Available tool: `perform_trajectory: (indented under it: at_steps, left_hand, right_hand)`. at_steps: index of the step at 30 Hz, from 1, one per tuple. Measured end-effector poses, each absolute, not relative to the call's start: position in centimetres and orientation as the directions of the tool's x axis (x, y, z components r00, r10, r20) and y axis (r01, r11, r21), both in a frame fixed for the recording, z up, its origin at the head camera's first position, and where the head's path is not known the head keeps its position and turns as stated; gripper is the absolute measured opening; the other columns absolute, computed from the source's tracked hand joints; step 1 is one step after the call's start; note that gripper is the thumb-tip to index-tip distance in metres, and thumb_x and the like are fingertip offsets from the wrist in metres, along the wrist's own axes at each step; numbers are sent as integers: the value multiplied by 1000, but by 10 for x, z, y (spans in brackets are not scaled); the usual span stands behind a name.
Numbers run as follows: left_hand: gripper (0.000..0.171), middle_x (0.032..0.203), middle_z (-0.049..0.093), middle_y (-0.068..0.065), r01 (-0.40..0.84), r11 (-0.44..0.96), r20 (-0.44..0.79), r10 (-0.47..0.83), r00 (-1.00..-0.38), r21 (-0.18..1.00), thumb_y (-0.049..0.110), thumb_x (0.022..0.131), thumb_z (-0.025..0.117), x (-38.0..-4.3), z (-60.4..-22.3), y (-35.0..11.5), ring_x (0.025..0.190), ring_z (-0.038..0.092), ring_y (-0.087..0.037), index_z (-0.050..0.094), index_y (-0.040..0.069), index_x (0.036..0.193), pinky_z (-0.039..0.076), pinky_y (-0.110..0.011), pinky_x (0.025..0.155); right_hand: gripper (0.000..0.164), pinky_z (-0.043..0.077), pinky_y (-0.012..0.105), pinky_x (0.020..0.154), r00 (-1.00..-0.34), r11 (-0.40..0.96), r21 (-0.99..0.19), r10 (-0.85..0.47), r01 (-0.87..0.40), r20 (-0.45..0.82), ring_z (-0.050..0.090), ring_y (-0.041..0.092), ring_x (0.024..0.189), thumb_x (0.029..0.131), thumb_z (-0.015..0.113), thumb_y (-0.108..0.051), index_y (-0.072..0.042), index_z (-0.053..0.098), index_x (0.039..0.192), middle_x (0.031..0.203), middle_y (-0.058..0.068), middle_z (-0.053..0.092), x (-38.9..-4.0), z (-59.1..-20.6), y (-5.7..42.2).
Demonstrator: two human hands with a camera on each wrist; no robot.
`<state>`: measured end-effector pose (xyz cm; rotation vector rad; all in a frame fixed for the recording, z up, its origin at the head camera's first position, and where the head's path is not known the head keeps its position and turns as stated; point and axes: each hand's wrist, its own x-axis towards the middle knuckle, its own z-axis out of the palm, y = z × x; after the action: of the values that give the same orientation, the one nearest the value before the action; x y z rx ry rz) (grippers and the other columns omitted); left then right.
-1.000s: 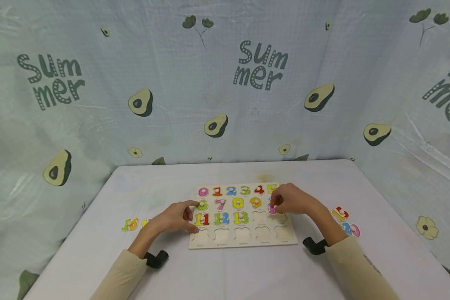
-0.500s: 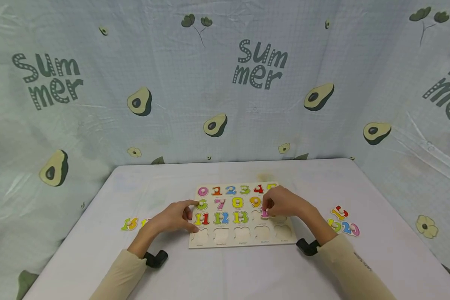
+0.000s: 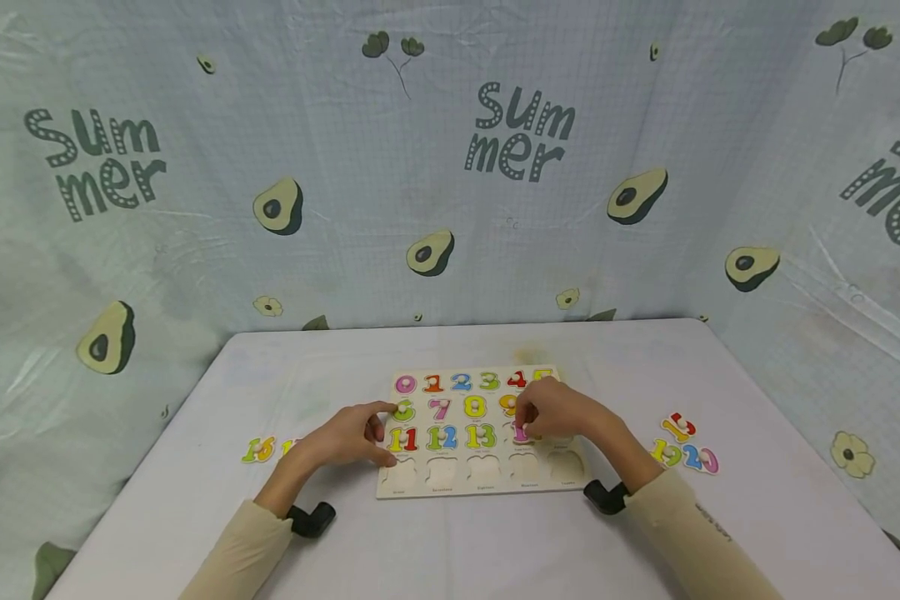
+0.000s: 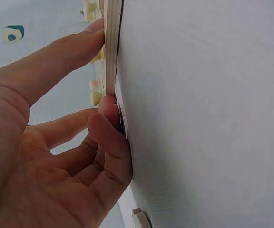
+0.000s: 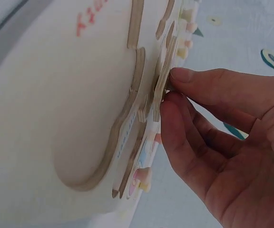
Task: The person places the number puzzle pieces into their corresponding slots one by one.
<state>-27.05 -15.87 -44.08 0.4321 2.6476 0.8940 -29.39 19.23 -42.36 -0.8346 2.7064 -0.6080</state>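
A wooden number puzzle board (image 3: pixel 461 492) lies flat on the table, its upper rows filled with coloured knobbed numbers. My left hand (image 3: pixel 348 435) rests at its left edge, index finger by the green 6 and thumb lower down; the left wrist view shows the thumb against the board and the other fingers bent beside its edge. My right hand (image 3: pixel 562 410) pinches a number puzzle piece (image 5: pixel 162 78) between thumb and fingers. Only its pink 1 shows in the head view, over the third row right of the 13; the right wrist view has it tilted against the board.
Left of the board lie a 16 piece (image 3: pixel 258 450) and another, partly behind the left wrist. To the right are a 15 piece (image 3: pixel 678 427), a 20 piece (image 3: pixel 701 459) and a yellow-green piece (image 3: pixel 666 452). The board's bottom row shows bare recesses.
My right hand has moved left and slightly toward me with the pinched piece, from the board's right edge to the spot right of the 13. The left hand has stayed put.
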Motion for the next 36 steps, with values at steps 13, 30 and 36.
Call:
perform_trajectory:
  at_steps: [13,30,36]
  left_hand:
    - [82,86,55,-1,179,759,-196,376,-906,626,26,68,87,-269,-439,-158,77,50,-15,48,11,139,40,-29,66]
    - [81,86,55,-1,177,761,-196,372,-907,624,26,68,87,-268,-439,-159,76,50,-15,48,11,138,40,-29,66]
    - [82,86,55,-1,163,764,-204,361,-910,625,25,68,87,-267,-439,-157,76,50,-15,47,10,139,41,-28,65]
  right_hand:
    - [7,46,25,66,-800,748,-441,-591,-496,-103,54,10,69,79,73,-8,-15,70,79,73,-9,61,-292,-423,183]
    - [11,47,25,64,-795,747,-447,-595,-492,-120,54,9,68,80,72,-5,-16,69,77,73,-10,61,-291,-425,179]
    - [12,47,24,64,-793,749,-447,-595,-489,-131,54,10,68,79,72,-5,-17,69,77,73,-9,61,-293,-425,179]
